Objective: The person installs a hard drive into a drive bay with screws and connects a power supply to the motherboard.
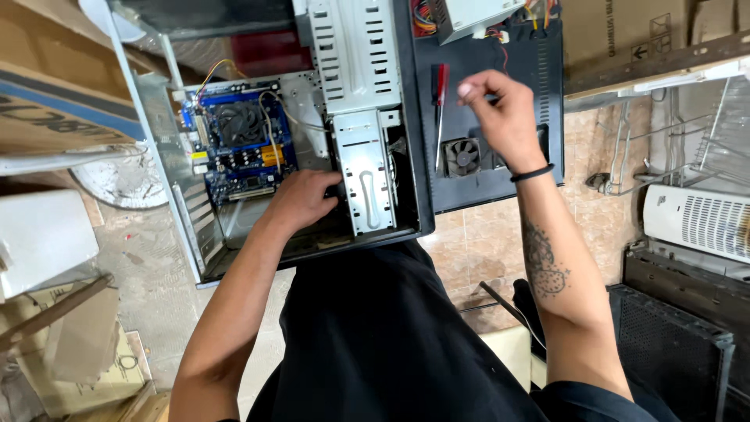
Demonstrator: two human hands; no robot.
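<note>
Open desktop computer case (195, 234) lies on its side, interior up. Blue motherboard (242, 144) with its black CPU cooler fan (238, 123) sits in the far-left part of the chassis; the perforated metal drive cage (363, 168) runs down the middle.

Left hand (301, 199): inside the case, at the lower left edge of the drive cage, just below the motherboard. Fingers curled and pressed against the cage's side; whether they pinch anything small cannot be told, as the fingertips are hidden under the hand.

Right hand (504, 117): raised over the black side panel (484, 180), which lies flat just right of the case. Thumb and fingertips drawn together as if around a small part (a screw, perhaps, but too small and blurred to confirm). A black band circles the wrist.

On the panel: red-handled screwdriver (440, 105), lying apart from both hands, and a small black case fan (462, 156) just below the right hand. Power supply unit (476, 16) with coloured wires at the top edge.

Judgement: the step in hand looks like work on the drive cage, left hand steadying it while the right hand deals with small hardware on the panel. The next move calls for a firm brace on the cage, and care that fingers stay clear of the sheet-metal edges.
</note>
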